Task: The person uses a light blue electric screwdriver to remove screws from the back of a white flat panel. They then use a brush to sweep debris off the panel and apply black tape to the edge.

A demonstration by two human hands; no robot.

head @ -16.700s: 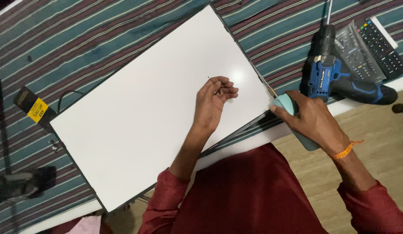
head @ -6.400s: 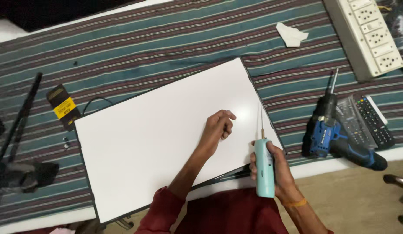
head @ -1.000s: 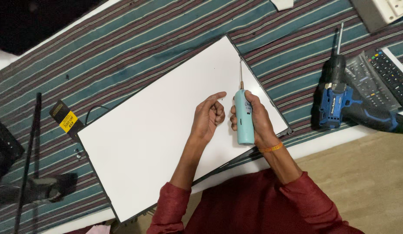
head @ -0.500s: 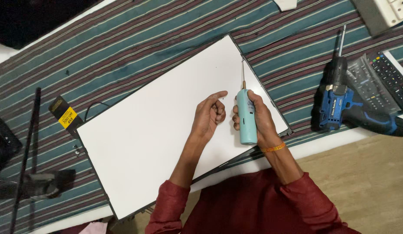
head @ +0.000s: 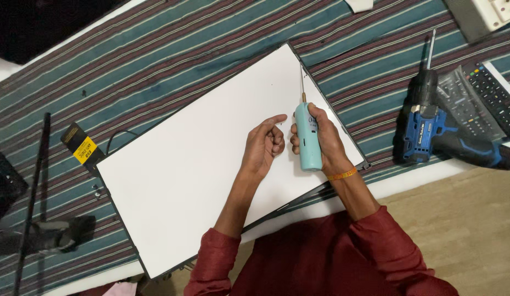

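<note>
1. The right hand (head: pixel 320 137) is closed around a pale teal electric screwdriver (head: pixel 308 137), whose thin bit points toward 12 o'clock over the white display panel (head: pixel 200 164).
2. The left hand (head: pixel 264 145) rests on the panel just at 9 o'clock of the tool, fingers curled loosely and forefinger stretched toward the driver; whether it pinches anything small cannot be told.
3. The panel lies flat on a striped cloth (head: pixel 156 66), its long side running from 7 to 1 o'clock, with a dark frame edge along its right side.
4. Progress, as a judgement: the bit hovers above the panel near its right edge and touches no screw that shows, so fastening work looks unfinished.
5. At 3 o'clock lie a blue cordless drill (head: pixel 430 131) and a remote control (head: pixel 493 98).
6. At 9 o'clock lies a black part with a yellow label (head: pixel 80 148); no containers are visible.
</note>
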